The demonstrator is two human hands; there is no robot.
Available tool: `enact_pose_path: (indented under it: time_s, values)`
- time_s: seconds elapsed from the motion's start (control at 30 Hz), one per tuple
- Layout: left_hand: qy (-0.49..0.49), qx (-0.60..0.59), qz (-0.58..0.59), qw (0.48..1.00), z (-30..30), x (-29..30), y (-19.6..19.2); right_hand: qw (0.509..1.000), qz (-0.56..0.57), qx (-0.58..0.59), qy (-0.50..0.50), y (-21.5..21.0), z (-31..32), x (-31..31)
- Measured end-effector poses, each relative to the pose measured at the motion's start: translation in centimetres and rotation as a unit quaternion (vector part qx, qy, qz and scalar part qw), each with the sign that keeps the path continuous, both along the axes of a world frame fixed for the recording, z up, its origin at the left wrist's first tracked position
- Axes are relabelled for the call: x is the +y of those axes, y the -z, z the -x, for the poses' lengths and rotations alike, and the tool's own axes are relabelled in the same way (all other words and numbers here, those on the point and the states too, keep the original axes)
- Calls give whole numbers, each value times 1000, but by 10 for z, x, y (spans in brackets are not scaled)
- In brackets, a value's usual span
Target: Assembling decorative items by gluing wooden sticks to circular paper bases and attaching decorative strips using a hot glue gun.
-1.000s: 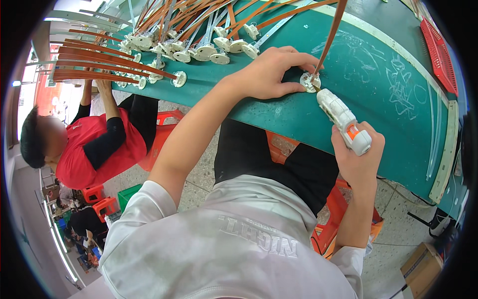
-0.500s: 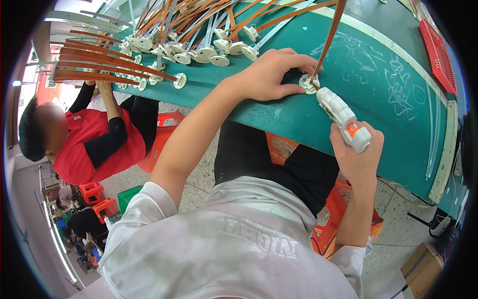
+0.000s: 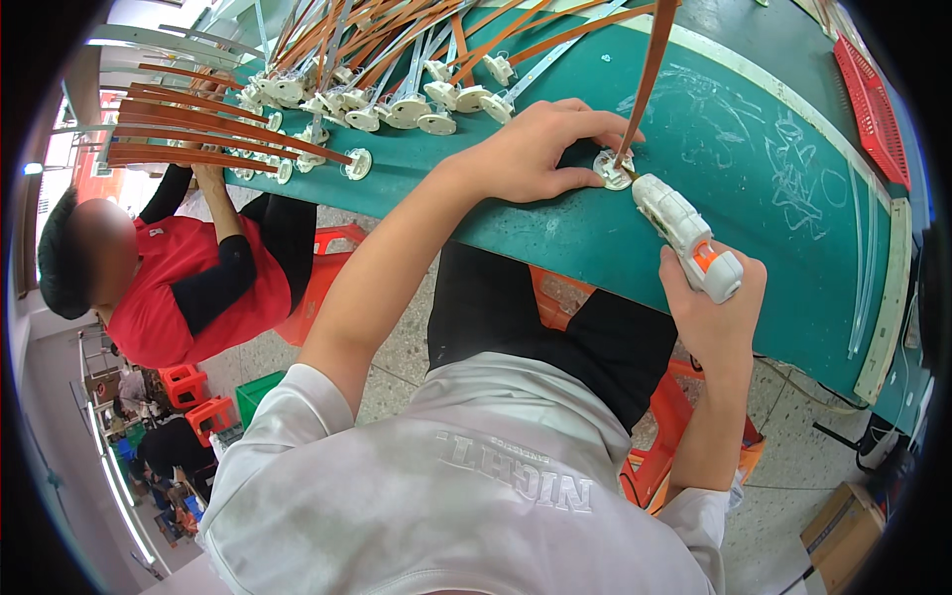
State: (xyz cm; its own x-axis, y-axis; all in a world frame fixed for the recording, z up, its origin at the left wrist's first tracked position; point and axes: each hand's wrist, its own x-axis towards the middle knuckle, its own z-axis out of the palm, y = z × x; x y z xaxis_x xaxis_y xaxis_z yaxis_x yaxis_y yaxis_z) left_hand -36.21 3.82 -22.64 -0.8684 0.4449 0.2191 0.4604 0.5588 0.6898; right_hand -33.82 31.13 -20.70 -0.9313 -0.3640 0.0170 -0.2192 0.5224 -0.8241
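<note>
My right hand (image 3: pixel 716 302) is wrapped round a white hot glue gun (image 3: pixel 676 215) with an orange trigger. The gun's nozzle points up and left, against or very close to a round white plastic base (image 3: pixel 614 171) on the green table. From that base a brown strip (image 3: pixel 650 84) rises toward the top of the view. My left hand (image 3: pixel 547 149) reaches in from the left, with thumb and fingers closing on the base's edge. Its fingertips are partly hidden behind the strip.
Many similar white bases (image 3: pixel 407 107) with brown and silver strips lie piled at the far left. A co-worker in a red top (image 3: pixel 188 288) sits on the left, hands among them. A red basket (image 3: pixel 873 109) stands at the far right, beyond a pale table edging (image 3: pixel 883 307).
The brown strip's upper end has tilted slightly left. The glue gun has shifted very slightly; both hands keep almost the same position.
</note>
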Motion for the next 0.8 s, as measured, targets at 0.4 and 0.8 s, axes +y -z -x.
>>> enact_pose_path:
  time_s: [0.4, 0.8]
  values:
    - [8, 35, -10, 999, 1, -2, 6, 999, 1, -30, 17, -2, -2, 0]
    - [-16, 23, -8, 1000, -2, -2, 7, 1000, -10, -9, -3, -6, -4, 1]
